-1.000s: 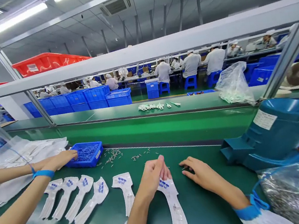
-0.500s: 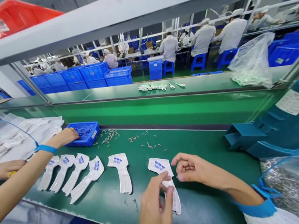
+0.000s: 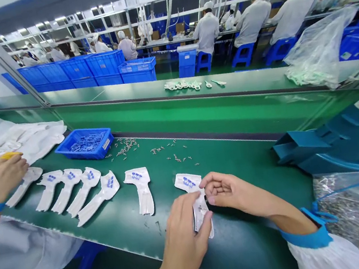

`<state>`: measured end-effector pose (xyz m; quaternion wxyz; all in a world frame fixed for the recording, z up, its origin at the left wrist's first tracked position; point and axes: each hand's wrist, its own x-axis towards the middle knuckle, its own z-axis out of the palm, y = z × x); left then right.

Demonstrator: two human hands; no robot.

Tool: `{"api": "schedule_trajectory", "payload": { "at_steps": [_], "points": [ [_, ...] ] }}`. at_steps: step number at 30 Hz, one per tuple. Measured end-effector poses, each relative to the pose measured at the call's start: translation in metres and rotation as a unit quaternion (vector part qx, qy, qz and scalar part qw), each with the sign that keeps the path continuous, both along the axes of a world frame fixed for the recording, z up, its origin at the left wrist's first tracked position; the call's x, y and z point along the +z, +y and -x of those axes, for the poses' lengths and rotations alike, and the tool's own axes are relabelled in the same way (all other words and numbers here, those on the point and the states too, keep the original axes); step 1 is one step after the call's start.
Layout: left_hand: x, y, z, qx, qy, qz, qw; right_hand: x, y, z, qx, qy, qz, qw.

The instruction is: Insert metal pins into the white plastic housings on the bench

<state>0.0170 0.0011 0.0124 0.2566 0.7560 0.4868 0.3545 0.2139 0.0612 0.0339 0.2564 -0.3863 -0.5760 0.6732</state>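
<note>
A white plastic handle-shaped shell (image 3: 187, 181) with blue pieces in its head lies on the green bench before me. My left hand (image 3: 184, 237) is around its grip part, thumb on the right edge and fingers on the left, holding it against the bench. A small metal piece (image 3: 200, 207) shows inside the grip. At the shell's right edge, my right hand (image 3: 225, 189) is closed, with thumb and forefinger together; a tiny dark thing shows at the fingertips, too small to name. Another such shell (image 3: 144, 191) lies to the left.
Several similar shells (image 3: 86, 184) stand in a row at left, near a co-worker's hands (image 3: 3, 175). Behind them is a blue tray (image 3: 100, 152) of blue pieces. Small metal parts (image 3: 126, 147) are scattered mid-bench. A teal bin (image 3: 334, 136) and a bag of metal parts (image 3: 354, 215) flank the right.
My left hand has opened wider and come down around the shell's grip. The co-worker's hand has left the blue tray, and another shell shows in the row. The view has tilted down.
</note>
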Motion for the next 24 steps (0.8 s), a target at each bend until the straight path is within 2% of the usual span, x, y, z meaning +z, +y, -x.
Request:
{"api": "schedule_trajectory", "payload": {
  "at_steps": [4,8,13,17,24],
  "points": [
    [-0.010,-0.001,0.004,-0.033,0.079,0.016,0.996,0.009,-0.002,0.003,0.056,-0.101,-0.049,0.992],
    [-0.017,0.001,0.004,-0.049,0.110,0.022,0.992,0.019,-0.001,0.013,0.098,-0.243,-0.114,0.958],
    [-0.016,0.002,0.005,-0.058,0.119,0.024,0.991,0.023,0.008,0.022,0.115,-0.329,-0.164,0.923],
    [-0.017,0.001,0.006,-0.058,0.108,0.013,0.992,0.026,0.016,0.027,0.138,-0.359,-0.177,0.906],
    [-0.017,0.001,0.008,-0.063,0.106,0.011,0.992,0.029,0.023,0.028,0.192,-0.334,-0.152,0.910]
  ]
}}
